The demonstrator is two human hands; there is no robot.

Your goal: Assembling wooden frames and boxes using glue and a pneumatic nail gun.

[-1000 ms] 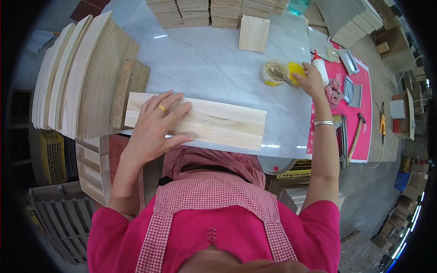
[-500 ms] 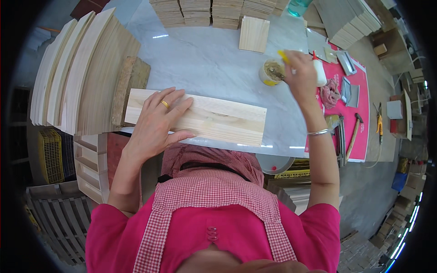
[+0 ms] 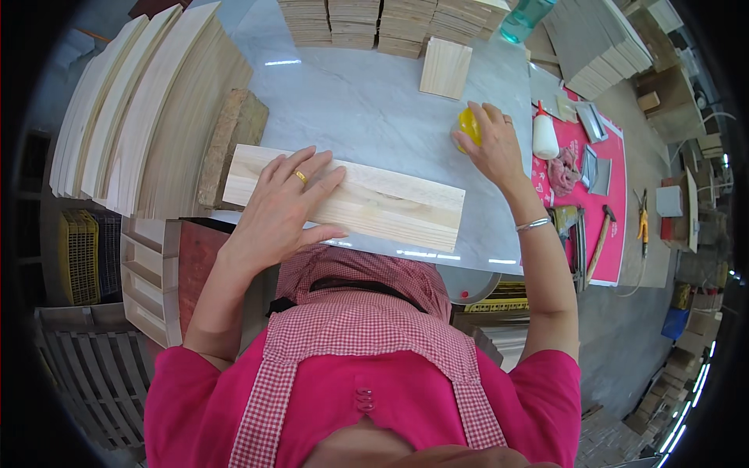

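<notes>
A long pale wooden board (image 3: pixel 398 204) lies across the near part of the tabletop. My left hand (image 3: pixel 290 195) rests flat on its left half, fingers stretched and spread. Farther right, my right hand (image 3: pixel 495 144) grips the round yellow lid (image 3: pixel 469 127) over a small tub, thumb on the near side and fingers over the far side. The lid and my hand hide most of the tub, including its contents. A short wooden piece (image 3: pixel 445 69) lies beyond the tub.
Stacked wooden panels (image 3: pixel 168 117) stand at the left beside a rough wooden block (image 3: pixel 232 148). Small board stacks (image 3: pixel 402 27) line the back. At right, a white glue bottle (image 3: pixel 544 136), pink cloth (image 3: pixel 563 171) and hammer (image 3: pixel 602 242) lie on a pink sheet (image 3: pixel 612 269).
My right hand has come down onto the tub with the yellow lid, covering its open top. My left hand stays on the board. The whole view has shifted slightly.
</notes>
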